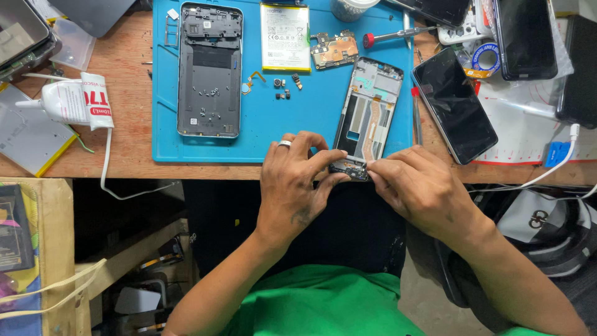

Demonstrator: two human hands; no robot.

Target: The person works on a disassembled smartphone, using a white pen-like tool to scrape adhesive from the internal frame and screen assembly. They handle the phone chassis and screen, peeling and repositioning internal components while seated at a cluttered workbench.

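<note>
Both the left hand (297, 180) and the right hand (418, 190) pinched the near end of the light, likely fragile phone frame (367, 115).

head camera, steeply downward, close over workbench (130, 155)

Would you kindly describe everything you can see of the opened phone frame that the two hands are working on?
The phone frame is a stripped, silver-grey metal-looking chassis with its back off, showing cut-outs and an orange-brown flex ribbon down its middle. It lies flat and slightly tilted on the blue mat, its lower end overhanging the near table edge. The left hand and right hand pinch that dark lower end from either side.
</note>
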